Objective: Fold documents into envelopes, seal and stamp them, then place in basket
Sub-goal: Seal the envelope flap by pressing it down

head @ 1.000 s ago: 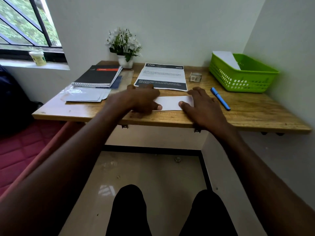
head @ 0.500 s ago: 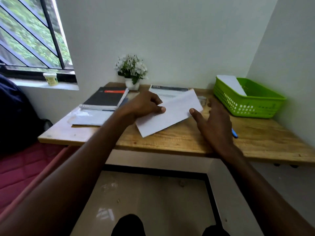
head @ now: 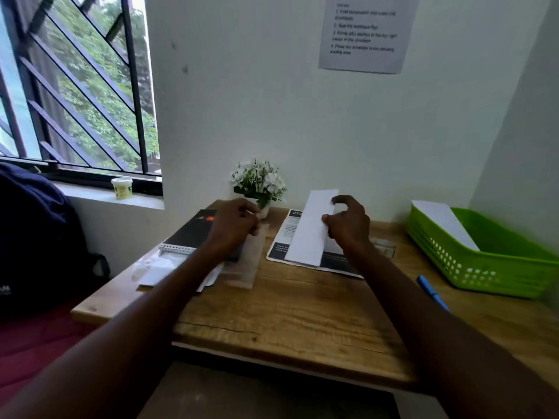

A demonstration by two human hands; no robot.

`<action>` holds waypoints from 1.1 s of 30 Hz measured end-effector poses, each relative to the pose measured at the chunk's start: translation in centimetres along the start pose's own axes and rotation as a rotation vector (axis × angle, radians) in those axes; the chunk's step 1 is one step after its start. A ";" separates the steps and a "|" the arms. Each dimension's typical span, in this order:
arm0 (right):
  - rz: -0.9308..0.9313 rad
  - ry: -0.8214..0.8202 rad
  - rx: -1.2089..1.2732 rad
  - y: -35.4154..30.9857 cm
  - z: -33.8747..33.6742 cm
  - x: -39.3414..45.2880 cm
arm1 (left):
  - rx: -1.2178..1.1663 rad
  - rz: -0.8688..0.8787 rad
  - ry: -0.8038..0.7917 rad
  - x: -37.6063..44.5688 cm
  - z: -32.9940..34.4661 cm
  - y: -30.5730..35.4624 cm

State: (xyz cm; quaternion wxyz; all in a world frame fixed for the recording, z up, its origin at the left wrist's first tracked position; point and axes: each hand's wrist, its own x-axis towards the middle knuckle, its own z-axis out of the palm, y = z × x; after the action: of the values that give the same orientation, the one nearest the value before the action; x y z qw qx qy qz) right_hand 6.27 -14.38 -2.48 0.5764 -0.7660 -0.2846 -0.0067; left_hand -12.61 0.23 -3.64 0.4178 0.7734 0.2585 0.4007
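My right hand (head: 349,225) grips a white envelope (head: 311,228) by its right edge and holds it tilted, long side up, above the printed document (head: 282,241) lying on the wooden desk (head: 302,316). To the left, my left hand (head: 234,225) hovers with curled fingers over the edge of a black notebook (head: 193,231) and a blurred translucent sheet (head: 251,255); whether it pinches anything is unclear. The green basket (head: 490,273) stands at the right end of the desk with one white envelope (head: 444,222) in it.
A blue pen (head: 432,293) lies in front of the basket. A small clear box (head: 385,247) sits behind my right forearm. A flower pot (head: 258,179) stands at the wall. A plastic packet of papers (head: 157,269) lies left, a dark backpack (head: 30,231) beyond.
The envelope went from flat on the desk under both hands to held up by my right hand alone. My left hand let go and moved left over the notebook. The camera tilted up.
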 end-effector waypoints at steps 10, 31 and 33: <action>-0.244 -0.184 -0.702 3.7 1.0 1.4 | 0.593 0.094 -0.036 2.3 -8.8 -7.5; -0.885 -0.767 -0.461 -6.2 11.7 -14.4 | 0.433 0.035 -0.096 -0.1 -12.7 -9.9; -0.884 -0.715 -0.504 -6.6 12.0 -15.2 | 0.427 0.028 -0.094 -0.2 -12.8 -9.9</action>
State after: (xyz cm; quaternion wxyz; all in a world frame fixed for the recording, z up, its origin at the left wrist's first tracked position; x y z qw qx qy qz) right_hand -13.21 -9.14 -5.81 0.1895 -0.6430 -0.7400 -0.0550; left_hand -24.05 10.79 -7.95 0.2504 0.8657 0.3071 0.3059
